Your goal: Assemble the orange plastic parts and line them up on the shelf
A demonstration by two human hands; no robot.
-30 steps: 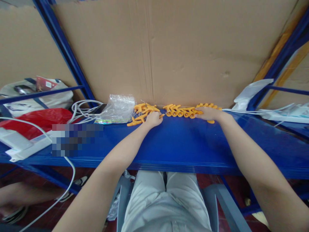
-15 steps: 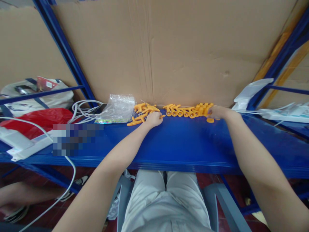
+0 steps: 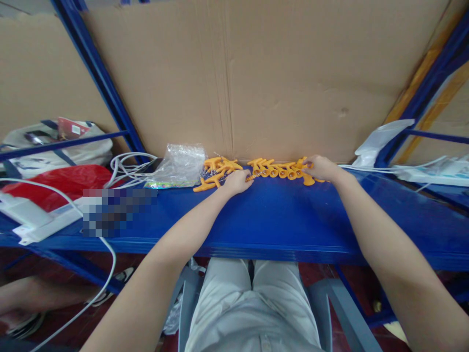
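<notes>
My left hand (image 3: 239,182) is closed around an orange corkscrew (image 3: 249,178), its metal spiral pointing right. Beside that hand lies a loose pile of orange T-handled corkscrews (image 3: 210,182) with bare metal spirals. To the right, a row of orange corkscrews with bell-shaped ends (image 3: 273,172) leans along the cardboard, open ends facing me. At the right end of this row, my right hand (image 3: 321,167) pinches an orange corkscrew part (image 3: 304,164), mostly hidden by the fingers. Another orange bell-shaped piece (image 3: 309,181) lies just below those fingers.
The blue shelf (image 3: 274,220) carries everything, with a cardboard wall (image 3: 286,83) behind. A clear plastic bag (image 3: 181,164), white cables (image 3: 128,164), a red bag (image 3: 69,183) and a white power strip (image 3: 54,220) sit at left. White packaging (image 3: 381,142) stands at right.
My right hand has shifted slightly left along the row, and fewer orange pieces stand beside it. My left hand has moved a little right with the corkscrew.
</notes>
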